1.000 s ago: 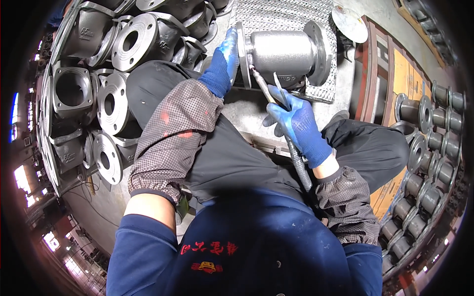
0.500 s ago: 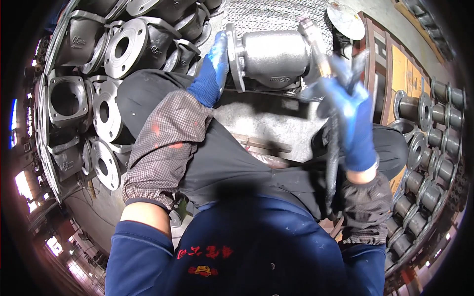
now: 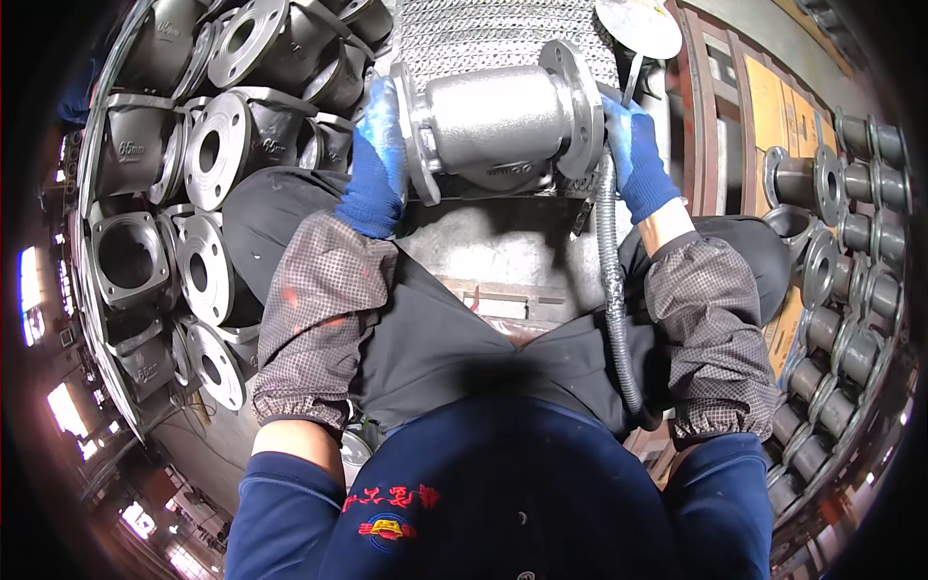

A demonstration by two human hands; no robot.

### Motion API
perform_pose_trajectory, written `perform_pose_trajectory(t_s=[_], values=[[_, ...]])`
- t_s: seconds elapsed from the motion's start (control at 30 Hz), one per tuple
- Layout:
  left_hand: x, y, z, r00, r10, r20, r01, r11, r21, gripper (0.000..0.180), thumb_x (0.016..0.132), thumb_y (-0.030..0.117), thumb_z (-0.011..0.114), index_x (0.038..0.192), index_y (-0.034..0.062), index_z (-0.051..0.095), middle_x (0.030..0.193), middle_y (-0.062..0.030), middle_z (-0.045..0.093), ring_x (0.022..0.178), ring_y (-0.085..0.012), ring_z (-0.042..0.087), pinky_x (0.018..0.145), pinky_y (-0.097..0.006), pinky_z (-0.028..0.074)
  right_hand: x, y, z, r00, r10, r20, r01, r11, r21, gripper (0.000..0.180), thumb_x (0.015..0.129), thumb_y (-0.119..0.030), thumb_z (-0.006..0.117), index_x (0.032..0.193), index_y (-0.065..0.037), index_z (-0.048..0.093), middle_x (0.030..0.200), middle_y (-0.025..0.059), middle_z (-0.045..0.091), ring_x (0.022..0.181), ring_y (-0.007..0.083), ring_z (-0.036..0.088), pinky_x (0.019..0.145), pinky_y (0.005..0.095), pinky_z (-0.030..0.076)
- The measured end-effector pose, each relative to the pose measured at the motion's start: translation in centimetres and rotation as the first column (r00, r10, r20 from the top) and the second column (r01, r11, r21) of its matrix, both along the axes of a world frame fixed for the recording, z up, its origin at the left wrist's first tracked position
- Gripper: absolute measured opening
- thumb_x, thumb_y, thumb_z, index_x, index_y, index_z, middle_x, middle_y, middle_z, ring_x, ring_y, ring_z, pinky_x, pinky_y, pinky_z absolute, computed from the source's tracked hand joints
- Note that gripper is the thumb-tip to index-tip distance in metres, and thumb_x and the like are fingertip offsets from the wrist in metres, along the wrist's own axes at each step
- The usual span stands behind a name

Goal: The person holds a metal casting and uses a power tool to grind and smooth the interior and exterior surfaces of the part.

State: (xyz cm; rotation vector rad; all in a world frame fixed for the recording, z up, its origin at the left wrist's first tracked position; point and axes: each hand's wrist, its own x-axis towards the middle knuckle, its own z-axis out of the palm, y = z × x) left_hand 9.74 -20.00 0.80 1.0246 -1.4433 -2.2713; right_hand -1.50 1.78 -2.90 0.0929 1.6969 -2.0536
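Casting [image 3: 498, 121], grey and flanged at both ends, is framed sideways by two blue gloves, over the near edge of the patterned metal mat [image 3: 454, 43]! Its left flange is met by the left hand [image 3: 379, 145], its right by the right hand [image 3: 633, 145]; fingers are partly hidden, so whether either is clamped cannot be told. Corrugated hose [image 3: 616, 280] is draped beside the right glove, down to the lap. More flanged castings [image 3: 215, 155] are stacked at left.
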Motion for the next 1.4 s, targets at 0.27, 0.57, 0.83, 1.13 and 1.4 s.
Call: perform_pose_trajectory(t_s=[0.27, 0.57, 0.83, 1.13, 1.4], values=[[1.3, -3.8, 1.0, 0.844, -0.533, -0.068, 0.142, 0.343, -0.929, 0.037, 0.097, 0.017, 0.044, 0.129, 0.0004, 0.046, 0.13, -0.0133, 0.049, 0.116, -0.0217, 0.051, 0.102, -0.035, 0.041, 0.7, 0.1, 3.2, 0.584, 0.723, -0.368, -0.053, 0.487, 0.872, 0.027, 0.083, -0.006, 0.054, 0.107, 0.003, 0.062, 0.093, 0.0161, 0.066, 0.082, 0.0235, 0.066, 0.072, 0.0307, 0.053], [-0.6, -5.4, -0.8, 0.979, -0.196, -0.059, 0.192, 0.979, -0.07, 0.036, 0.089, 0.028, 0.055, 0.117, 0.0042, 0.057, 0.112, -0.0105, 0.061, 0.102, -0.0225, 0.058, 0.09, -0.035, 0.048, 0.4, -1.6, 4.0, 0.997, 0.076, -0.013, -0.073, 0.987, 0.145, 0.034, 0.082, -0.023, 0.061, 0.105, 0.002, 0.062, 0.075, 0.006, 0.06, 0.057, 0.0114, 0.053, 0.053, 0.025, 0.046], [-0.4, -7.6, -3.2, 0.986, -0.136, -0.092, 0.124, 0.984, -0.127, 0.032, 0.09, 0.026, 0.052, 0.112, 0.0035, 0.058, 0.106, -0.0104, 0.062, 0.098, -0.0228, 0.059, 0.089, -0.036, 0.048, 7.2, 1.0, 10.9, 0.966, 0.101, -0.237, -0.071, 0.988, 0.135, 0.04, 0.091, -0.017, 0.051, 0.125, 0.005, 0.049, 0.085, 0.0087, 0.067, 0.052, 0.0071, 0.052, 0.05, 0.0194, 0.043], [-0.2, -5.5, -2.3, 0.979, -0.168, -0.116, 0.084, 0.85, -0.519, 0.033, 0.091, 0.026, 0.049, 0.112, 0.0012, 0.056, 0.104, -0.0103, 0.062, 0.104, -0.0215, 0.057, 0.094, -0.034, 0.044, 12.6, 0.2, 7.8, 0.991, 0.063, 0.117, -0.068, 0.997, 0.038, 0.051, 0.09, -0.009, 0.052, 0.135, 0.009, 0.035, 0.079, 0.0112, 0.065, 0.049, 0.0052, 0.051, 0.045, 0.0183, 0.042], [-0.6, -4.5, -1.3, 0.997, 0.038, -0.062, -0.049, 0.98, -0.195, 0.028, 0.089, 0.027, 0.053, 0.104, 0.0046, 0.06, 0.099, -0.0089, 0.062, 0.094, -0.0204, 0.059, 0.087, -0.033, 0.048, 10.5, 0.9, 8.6, 0.983, 0.156, 0.098, -0.164, 0.983, 0.081, 0.043, 0.088, -0.009, 0.054, 0.126, 0.009, 0.046, 0.072, 0.0102, 0.064, 0.047, 0.008, 0.052, 0.042, 0.0207, 0.042]])
